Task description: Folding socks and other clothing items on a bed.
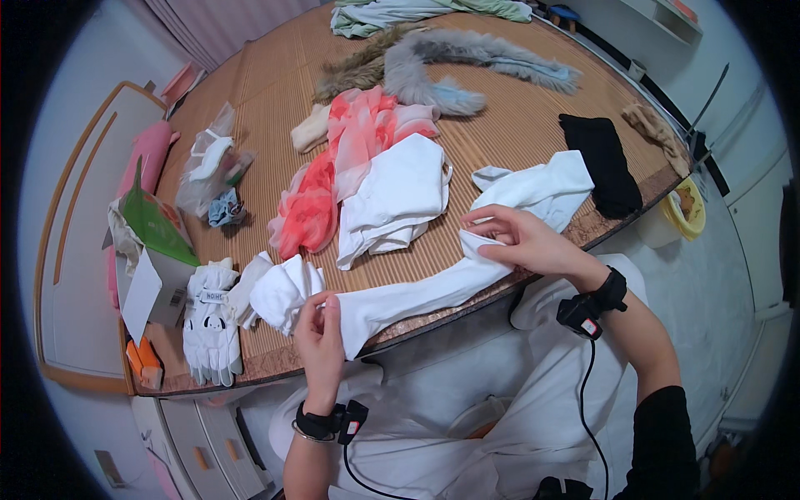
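Observation:
A long white tube of cloth (408, 302), like an arm sleeve or long sock, stretches along the near edge of the bed. My left hand (320, 335) pinches its wide left end between thumb and fingers. At the other end, my right hand (523, 243) grips the cloth with thumb and forefinger. Just beyond my right hand lies a second white tube-like piece (546, 187), loosely spread. A rolled white cloth bundle (286, 290) sits beside my left hand. Behind the stretched piece rests a folded white garment (398, 196).
White gloves (212, 329) and a box with a green flap (158, 275) stand at left. A red-and-white scarf (312, 204), grey fur strip (425, 71) and plastic bag (204, 171) lie farther back. Black folded cloth (602, 162) is right, above a yellow-rimmed bin (667, 225).

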A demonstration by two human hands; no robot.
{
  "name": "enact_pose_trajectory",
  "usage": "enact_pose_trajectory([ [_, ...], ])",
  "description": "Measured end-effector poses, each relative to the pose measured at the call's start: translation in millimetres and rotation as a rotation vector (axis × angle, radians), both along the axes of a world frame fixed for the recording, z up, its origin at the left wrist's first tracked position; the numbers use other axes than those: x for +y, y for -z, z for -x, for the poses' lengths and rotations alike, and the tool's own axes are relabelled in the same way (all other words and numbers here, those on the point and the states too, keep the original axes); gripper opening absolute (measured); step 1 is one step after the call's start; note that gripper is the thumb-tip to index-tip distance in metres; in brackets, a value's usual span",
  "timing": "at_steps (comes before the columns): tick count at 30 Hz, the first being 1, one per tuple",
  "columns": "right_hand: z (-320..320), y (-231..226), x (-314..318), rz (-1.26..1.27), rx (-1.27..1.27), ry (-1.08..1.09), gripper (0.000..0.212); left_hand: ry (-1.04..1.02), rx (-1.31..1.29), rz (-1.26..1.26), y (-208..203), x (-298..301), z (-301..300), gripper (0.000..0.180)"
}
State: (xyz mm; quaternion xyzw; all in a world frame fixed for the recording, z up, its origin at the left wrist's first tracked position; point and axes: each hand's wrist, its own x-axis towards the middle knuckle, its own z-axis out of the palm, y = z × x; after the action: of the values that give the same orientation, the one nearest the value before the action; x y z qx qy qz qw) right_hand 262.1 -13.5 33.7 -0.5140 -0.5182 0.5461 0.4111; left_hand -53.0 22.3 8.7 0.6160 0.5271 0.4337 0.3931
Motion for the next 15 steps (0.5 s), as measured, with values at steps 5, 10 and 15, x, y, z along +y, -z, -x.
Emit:
enact_pose_trajectory([
  [5,-6.7,5.7,4.1,-0.261,0.033,0.246,0.033,0.02,-0.037,0.034,0.5,0.9,4.5,0.018],
  [10,-2.8,-4.8,-1.8,-0.352,-0.415,0.343,0.035,0.043,0.241,-0.003,-0.8,-2.3,4.1,0.017],
  [15,-1.5,8.7,-6.8,-0.35,-0.598,0.212,0.033,0.056,0.438,-0.061,-0.9,-3.0,0.3,0.014],
])
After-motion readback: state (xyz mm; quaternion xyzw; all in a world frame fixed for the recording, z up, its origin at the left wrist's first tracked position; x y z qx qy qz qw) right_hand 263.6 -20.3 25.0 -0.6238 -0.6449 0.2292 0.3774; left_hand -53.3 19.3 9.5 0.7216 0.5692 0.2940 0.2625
